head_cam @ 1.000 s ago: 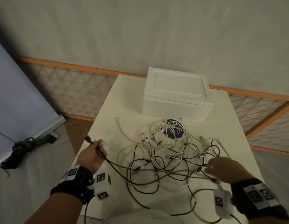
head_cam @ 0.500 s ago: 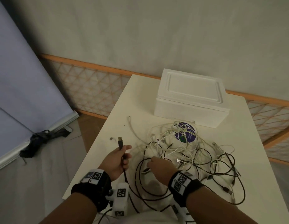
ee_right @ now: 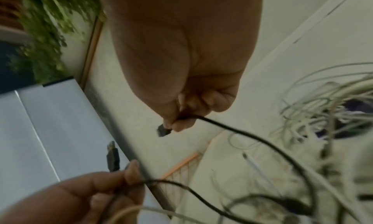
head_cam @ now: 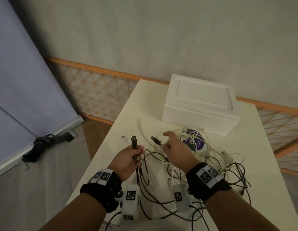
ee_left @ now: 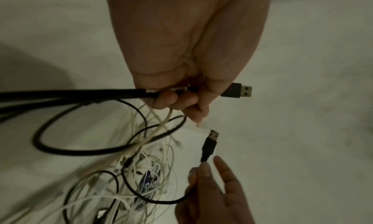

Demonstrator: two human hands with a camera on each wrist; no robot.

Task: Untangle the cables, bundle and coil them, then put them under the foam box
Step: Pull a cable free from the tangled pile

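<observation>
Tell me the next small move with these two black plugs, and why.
Probably bring the right hand and its plug over to the left hand, so both ends sit in one grip. The left already holds a black plug, and black cable hangs below in loops, still crossing the white cables.

The right hand (head_cam: 175,151) has lifted a second black plug (head_cam: 155,140).

No text is legible; the purple disc's (head_cam: 194,142) print is blurred.
</observation>
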